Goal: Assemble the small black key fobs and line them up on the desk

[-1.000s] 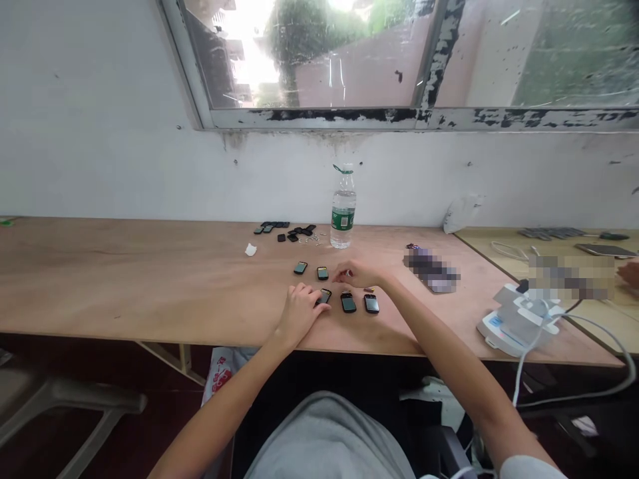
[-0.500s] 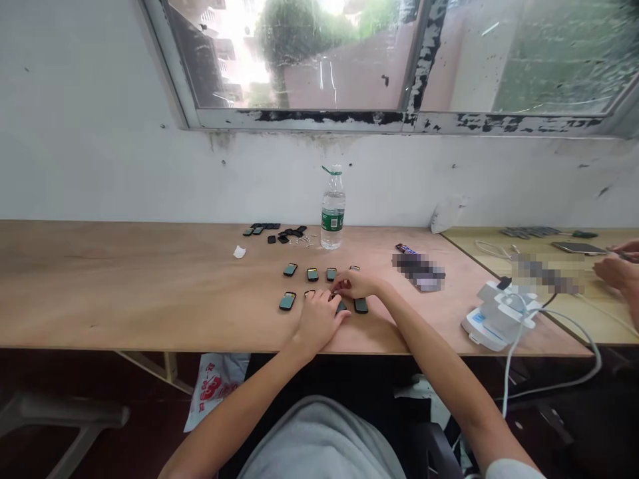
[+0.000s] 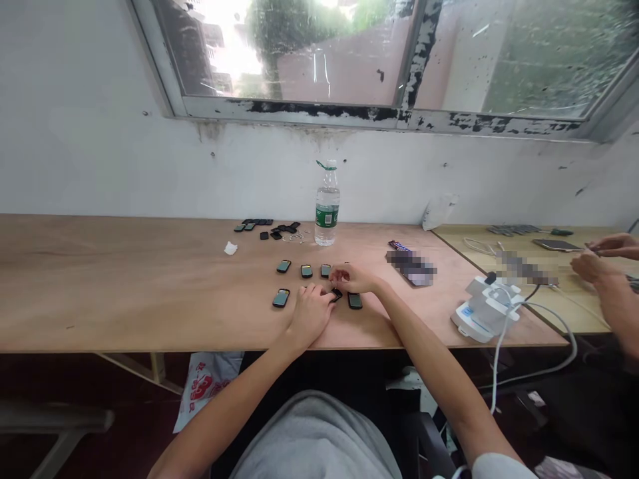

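Note:
My left hand [image 3: 312,311] rests near the table's front edge, its thumb and fingers closed on a small black device [image 3: 337,293] that sits tilted. My right hand [image 3: 353,278] is just above and to the right of it, fingertips curled in a pinch; whatever they hold is too small to make out. Around both hands stand rows of similar devices with grey-green faces: one device [image 3: 281,298] to the left, another device [image 3: 355,301] under my right wrist, and behind them a device [image 3: 306,271] among others. My hands partly cover some of them.
A water bottle [image 3: 327,206] stands near the wall, beside a pile of black pieces [image 3: 289,229] and small pale bits. Right of me are a snack wrapper [image 3: 399,246], a white power adapter [image 3: 486,309] with cables, and another person's hands [image 3: 599,263]. A paper scrap [image 3: 230,248] lies left.
The device at my left hand is now tilted, with more of its black body showing. My right fingertips have lifted slightly off it. The view has shifted, and the other person's hands show more.

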